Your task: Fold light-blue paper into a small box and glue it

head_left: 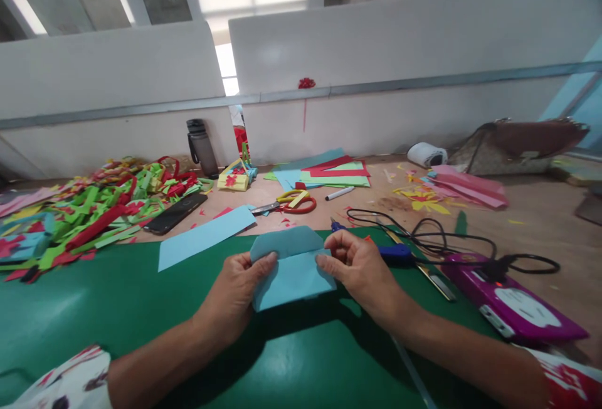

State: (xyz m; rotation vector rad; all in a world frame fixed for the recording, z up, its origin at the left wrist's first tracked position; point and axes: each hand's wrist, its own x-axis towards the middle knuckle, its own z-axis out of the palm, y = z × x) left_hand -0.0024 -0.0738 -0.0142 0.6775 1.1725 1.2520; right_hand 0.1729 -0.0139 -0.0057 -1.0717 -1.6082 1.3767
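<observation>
Between both hands, a folded piece of light blue paper [294, 277] is held above the green mat, with a crease across it and a flap standing at its far side. My left hand [239, 290] pinches its left edge, thumb on top. At the right edge, my right hand [355, 265] grips the paper between thumb and fingers near the crease. A flat light blue paper strip [207, 236] lies beyond my left hand. Scissors [286, 204] with red and yellow handles rest just past the paper. Close to my right hand lies a blue glue gun [395, 254], partly hidden by it.
A purple power strip [512, 302] with a looping black cable [451, 239] sits at right beside a cutter knife [439, 283]. Paper scraps [113, 202], a phone [176, 213] and a bottle [203, 148] stand at left. A marker [339, 194] and a handbag [522, 145] are farther back.
</observation>
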